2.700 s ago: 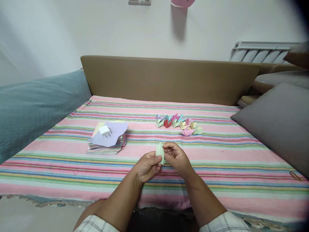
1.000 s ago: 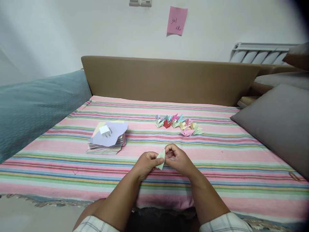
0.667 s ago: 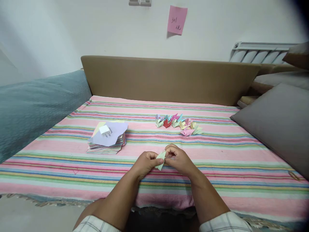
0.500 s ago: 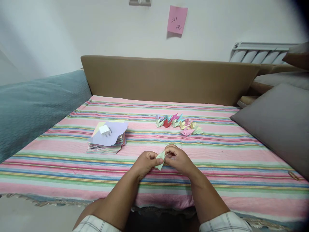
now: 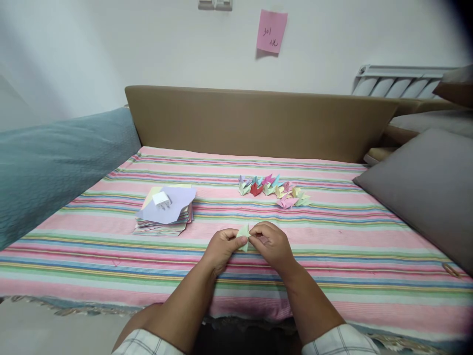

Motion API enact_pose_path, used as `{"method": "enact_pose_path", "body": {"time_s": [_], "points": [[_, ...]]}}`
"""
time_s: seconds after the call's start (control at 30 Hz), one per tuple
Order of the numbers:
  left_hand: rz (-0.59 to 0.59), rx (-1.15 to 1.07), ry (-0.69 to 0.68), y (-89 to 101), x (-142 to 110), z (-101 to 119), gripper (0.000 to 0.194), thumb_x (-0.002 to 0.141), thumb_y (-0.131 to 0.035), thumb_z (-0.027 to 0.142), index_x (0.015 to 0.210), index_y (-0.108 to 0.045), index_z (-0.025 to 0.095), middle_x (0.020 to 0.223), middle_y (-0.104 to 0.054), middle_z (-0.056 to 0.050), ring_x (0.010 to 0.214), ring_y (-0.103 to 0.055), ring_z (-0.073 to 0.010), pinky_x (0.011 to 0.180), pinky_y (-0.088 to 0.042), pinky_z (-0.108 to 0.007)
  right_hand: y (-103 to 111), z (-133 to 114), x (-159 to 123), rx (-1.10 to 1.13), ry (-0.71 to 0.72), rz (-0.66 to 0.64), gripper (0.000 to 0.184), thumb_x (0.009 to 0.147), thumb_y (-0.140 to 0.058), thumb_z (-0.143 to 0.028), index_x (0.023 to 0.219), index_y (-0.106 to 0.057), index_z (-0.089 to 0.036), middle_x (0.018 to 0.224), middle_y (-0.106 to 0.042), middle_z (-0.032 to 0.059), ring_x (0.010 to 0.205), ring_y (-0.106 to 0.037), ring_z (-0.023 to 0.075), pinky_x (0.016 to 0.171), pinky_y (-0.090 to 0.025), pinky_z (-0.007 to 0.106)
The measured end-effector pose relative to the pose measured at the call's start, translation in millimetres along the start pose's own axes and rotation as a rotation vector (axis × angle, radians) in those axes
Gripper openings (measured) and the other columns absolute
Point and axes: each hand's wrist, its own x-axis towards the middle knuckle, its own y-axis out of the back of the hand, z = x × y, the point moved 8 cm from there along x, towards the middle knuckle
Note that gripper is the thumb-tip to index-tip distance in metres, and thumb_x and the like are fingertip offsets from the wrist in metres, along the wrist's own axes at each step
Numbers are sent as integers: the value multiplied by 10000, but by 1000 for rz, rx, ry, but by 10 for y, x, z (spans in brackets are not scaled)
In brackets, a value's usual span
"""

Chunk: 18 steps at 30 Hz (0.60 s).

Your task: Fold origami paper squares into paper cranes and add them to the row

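Observation:
A small folded piece of pale green paper [image 5: 243, 230] is held up between both hands, over the striped cloth. My left hand [image 5: 223, 248] pinches its left side, thumb on the near face. My right hand [image 5: 271, 242] is closed, with thumb and fingertips pinching the paper's right edge. Beyond the hands, several folded paper cranes [image 5: 256, 189] in red, pink, green, yellow, blue and purple sit in a cluster. To the left lies a stack of coloured paper sheets [image 5: 162, 229], topped by a purple sheet [image 5: 180, 195] and a white charger plug [image 5: 161, 199].
The striped cloth [image 5: 111, 217] covers the seat up to a brown backrest [image 5: 240, 123]. A blue-green covered armrest [image 5: 66, 162] borders the left, and grey cushions [image 5: 424, 172] pile at the right. A small brown ring-like object [image 5: 451, 269] lies near the right edge.
The folded green paper has been turned more upright and has shifted slightly left and up. My right fingers have come down from its top corner to its right edge.

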Motion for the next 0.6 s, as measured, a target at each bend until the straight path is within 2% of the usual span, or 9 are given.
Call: {"method": "enact_pose_path", "body": {"time_s": [0.13,0.37,0.6], "points": [[26,-98,-9,-18,-3,-25,347,518,-827,372,709,-696,114,637,-643,-29,614,-542,-131,642,-404,-252,3,-63,-2,-11,20,48,73,815,-549,-227,773,-609,-229,734,-622,35,729,-578,177,654,-466,313],[98,-191,-4,23,-4,-54,359,448,-860,355,624,-659,114,580,-615,-15,564,-510,-106,570,-371,-225,-57,-53,15,88,-19,-3,96,842,-519,-247,820,-610,-226,774,-610,38,741,-569,170,659,-466,306],[106,-213,-32,30,-1,-18,347,435,-865,344,598,-663,113,529,-573,13,523,-453,-73,541,-336,-209,-79,-70,-6,28,-32,12,115,871,-489,-246,833,-595,-223,794,-610,40,780,-569,176,707,-458,316]]}}
